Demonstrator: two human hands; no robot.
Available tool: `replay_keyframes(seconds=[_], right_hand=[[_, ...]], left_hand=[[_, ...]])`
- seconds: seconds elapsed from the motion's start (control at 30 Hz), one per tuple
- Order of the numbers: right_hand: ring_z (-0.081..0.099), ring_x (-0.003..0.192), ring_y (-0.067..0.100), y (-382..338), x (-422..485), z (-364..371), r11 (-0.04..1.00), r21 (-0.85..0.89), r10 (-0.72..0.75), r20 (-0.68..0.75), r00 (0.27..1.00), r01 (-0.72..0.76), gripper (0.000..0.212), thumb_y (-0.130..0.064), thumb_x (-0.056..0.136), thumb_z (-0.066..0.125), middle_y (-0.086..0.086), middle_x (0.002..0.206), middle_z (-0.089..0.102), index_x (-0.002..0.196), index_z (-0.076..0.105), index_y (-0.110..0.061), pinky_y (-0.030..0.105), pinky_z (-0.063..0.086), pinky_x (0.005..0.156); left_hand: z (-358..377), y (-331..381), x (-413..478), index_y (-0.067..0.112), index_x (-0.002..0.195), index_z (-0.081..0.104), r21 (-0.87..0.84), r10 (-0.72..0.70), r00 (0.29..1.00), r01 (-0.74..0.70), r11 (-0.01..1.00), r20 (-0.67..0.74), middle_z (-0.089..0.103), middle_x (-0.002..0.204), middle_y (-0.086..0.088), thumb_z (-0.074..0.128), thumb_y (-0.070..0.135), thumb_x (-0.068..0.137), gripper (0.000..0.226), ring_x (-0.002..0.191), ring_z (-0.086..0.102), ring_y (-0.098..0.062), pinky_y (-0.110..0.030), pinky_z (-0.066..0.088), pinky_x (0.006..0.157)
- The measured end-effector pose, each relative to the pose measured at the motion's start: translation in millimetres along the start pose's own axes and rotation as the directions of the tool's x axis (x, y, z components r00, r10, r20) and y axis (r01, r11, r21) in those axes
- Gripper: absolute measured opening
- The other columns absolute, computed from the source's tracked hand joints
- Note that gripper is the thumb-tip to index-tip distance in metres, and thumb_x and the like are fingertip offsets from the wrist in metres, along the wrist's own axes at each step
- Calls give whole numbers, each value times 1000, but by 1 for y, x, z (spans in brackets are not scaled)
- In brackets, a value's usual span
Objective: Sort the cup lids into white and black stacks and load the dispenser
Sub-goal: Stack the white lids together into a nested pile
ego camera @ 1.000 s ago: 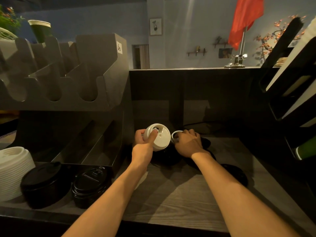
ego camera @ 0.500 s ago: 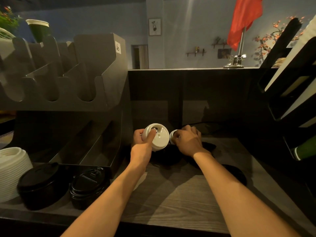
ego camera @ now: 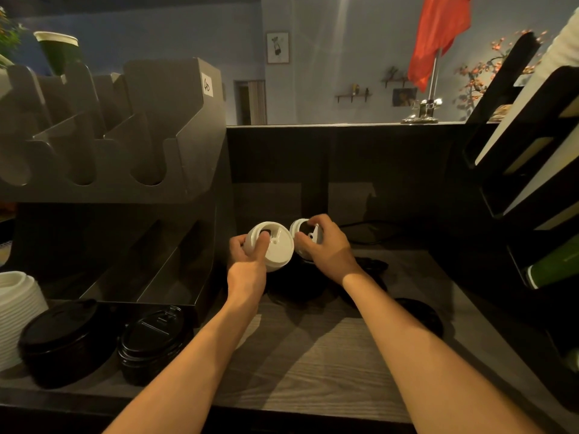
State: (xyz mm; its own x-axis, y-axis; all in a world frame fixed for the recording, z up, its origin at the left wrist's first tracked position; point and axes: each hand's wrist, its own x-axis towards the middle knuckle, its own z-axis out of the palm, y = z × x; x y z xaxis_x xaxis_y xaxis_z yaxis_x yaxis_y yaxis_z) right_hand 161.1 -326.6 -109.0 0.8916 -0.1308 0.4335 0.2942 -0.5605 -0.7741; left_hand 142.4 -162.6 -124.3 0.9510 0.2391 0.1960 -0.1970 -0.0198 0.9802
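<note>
The left hand (ego camera: pixel 247 264) has its fingers curled round a white lid (ego camera: pixel 275 249). The right hand (ego camera: pixel 326 245) pinches a second white lid (ego camera: pixel 302 228) just beside it, both held up over the loose black lids (ego camera: pixel 300 286) near the back edge of the bench (ego camera: pixel 313 355). Turn both lids the same way up, line up the rims, then push one softly onto the other so nothing bends.

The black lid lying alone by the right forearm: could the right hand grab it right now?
Probably not yet. The black lid lies uncovered on the counter, nothing blocking it, but the right hand is gripping a white lid; it would need freeing first.
</note>
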Motion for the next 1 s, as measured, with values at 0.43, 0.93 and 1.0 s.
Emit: replay_keyframes(seconds=[0.43,0.93,1.0], right_hand=[[48,122,6,-29,-14,19,985,62,-165,95,982,159,72,-54,84,73,-9,134,49,145,50,-24,24,44,97],[67,94,-3,-31,-12,17,817,568,-12,189,982,-100,45,-19,92,72,-12,110,68,135,60,-27,12,52,71],[68,96,-1,-30,-14,20,798,589,6,204,979,-128,41,-19,91,73,-9,109,71,131,64,-25,14,54,73]], left_hand=[[-1,10,-6,21,130,57,-291,-87,994,103,951,68,63,121,-7,68,45,93,46,108,63,-21,-28,53,76],[-7,11,-5,25,136,58,-329,-87,996,79,941,-11,70,122,-6,78,48,84,61,111,67,-26,-46,57,99],[-7,9,-5,29,133,57,-313,-90,995,75,947,-34,69,121,-5,75,47,88,52,112,66,-25,-47,56,100]])
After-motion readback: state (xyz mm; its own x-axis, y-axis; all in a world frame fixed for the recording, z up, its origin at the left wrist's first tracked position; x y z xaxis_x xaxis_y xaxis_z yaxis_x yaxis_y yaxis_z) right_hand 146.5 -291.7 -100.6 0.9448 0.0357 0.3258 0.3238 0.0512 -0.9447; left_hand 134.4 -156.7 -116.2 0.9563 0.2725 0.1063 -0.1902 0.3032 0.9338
